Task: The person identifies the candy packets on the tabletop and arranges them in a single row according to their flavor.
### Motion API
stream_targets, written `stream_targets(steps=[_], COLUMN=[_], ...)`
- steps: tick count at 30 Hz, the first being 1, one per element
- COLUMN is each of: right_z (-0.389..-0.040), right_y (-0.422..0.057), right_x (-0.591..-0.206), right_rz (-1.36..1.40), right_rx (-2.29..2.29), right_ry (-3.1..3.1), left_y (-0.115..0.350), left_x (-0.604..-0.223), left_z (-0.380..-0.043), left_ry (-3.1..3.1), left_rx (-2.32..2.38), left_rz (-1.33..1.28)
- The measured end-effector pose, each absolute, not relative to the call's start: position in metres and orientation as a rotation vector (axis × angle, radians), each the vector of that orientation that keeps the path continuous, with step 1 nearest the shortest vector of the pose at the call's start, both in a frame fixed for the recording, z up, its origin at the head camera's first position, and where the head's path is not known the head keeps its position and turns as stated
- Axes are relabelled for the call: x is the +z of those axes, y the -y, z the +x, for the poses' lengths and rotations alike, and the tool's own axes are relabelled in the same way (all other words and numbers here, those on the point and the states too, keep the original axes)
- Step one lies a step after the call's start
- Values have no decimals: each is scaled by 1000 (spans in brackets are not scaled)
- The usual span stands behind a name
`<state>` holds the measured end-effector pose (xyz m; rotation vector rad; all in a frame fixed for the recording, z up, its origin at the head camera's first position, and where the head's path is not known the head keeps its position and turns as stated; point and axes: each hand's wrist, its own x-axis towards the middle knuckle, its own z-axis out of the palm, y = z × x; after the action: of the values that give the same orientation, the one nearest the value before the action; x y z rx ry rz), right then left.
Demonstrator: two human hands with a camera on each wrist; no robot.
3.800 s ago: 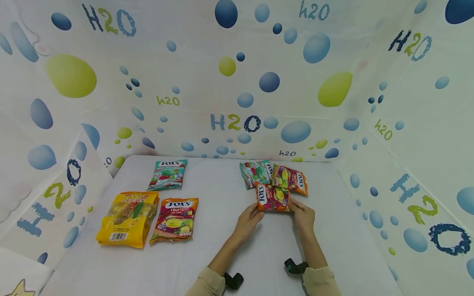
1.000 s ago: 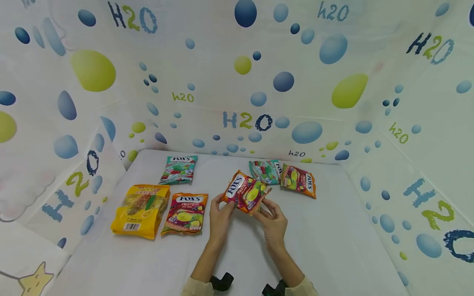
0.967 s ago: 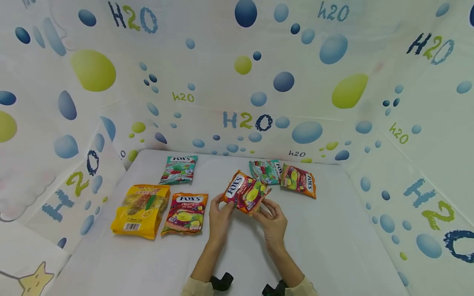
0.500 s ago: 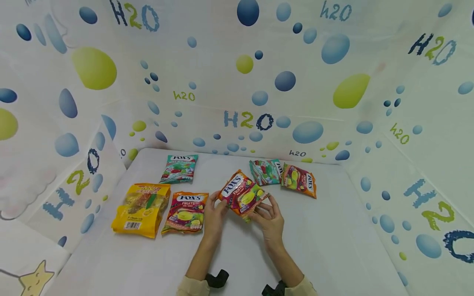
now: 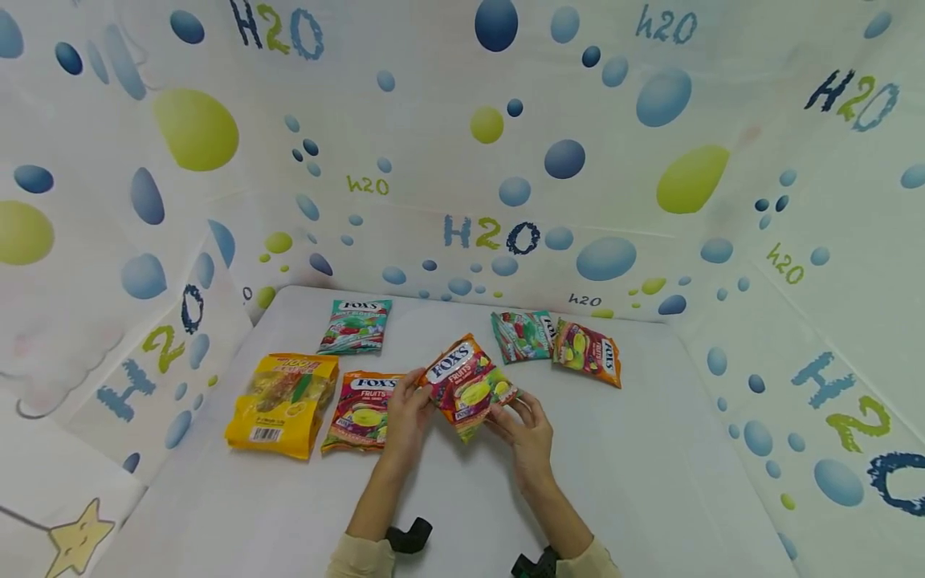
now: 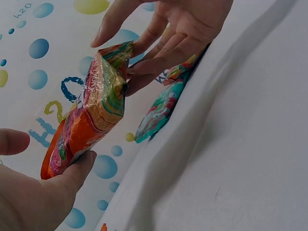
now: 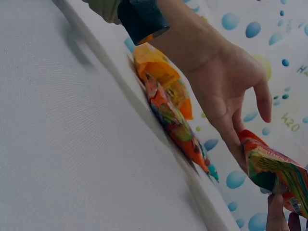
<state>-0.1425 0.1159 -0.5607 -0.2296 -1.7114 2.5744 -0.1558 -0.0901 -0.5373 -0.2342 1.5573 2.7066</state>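
Note:
Between both hands, above the table, I hold an orange and magenta FOX'S Fruits candy bag point(image 5: 466, 384), tilted with its printed front towards me. My left hand point(image 5: 406, 421) grips its left side, the thumb along the wrapper point(image 6: 79, 137). At the lower right corner, my right hand point(image 5: 527, 437) supports the bag with bent fingers, which lie behind the corner in the left wrist view. Just left of my left hand is another FOX'S Fruits bag point(image 5: 357, 413), partly covered by that hand. A large yellow candy bag point(image 5: 282, 405) lies beside it.
A teal FOX'S bag point(image 5: 356, 327) lies at the back left of the white table point(image 5: 636, 482). Another teal bag point(image 5: 522, 335) and a smaller fruit candy bag point(image 5: 587, 353) lie together at the back right. Patterned cloth walls point(image 5: 433, 160) enclose the table.
The held bag was lifted from beside the back right bags and moved left. Over the last second it shifted further left and rotated clockwise; my left hand now overlaps the left fruit bag.

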Motion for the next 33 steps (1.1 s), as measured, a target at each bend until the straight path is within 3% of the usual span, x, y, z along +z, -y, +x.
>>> stream_targets(steps=[33], right_z=[-136], right_y=[-89], right_x=[-570], right_rz=[-174], right_rx=[2502], right_ry=[2003], left_y=[128], left_x=[-529], left_z=[-176], left_ry=[-2033], left_rx=[2273], left_rz=[-182])
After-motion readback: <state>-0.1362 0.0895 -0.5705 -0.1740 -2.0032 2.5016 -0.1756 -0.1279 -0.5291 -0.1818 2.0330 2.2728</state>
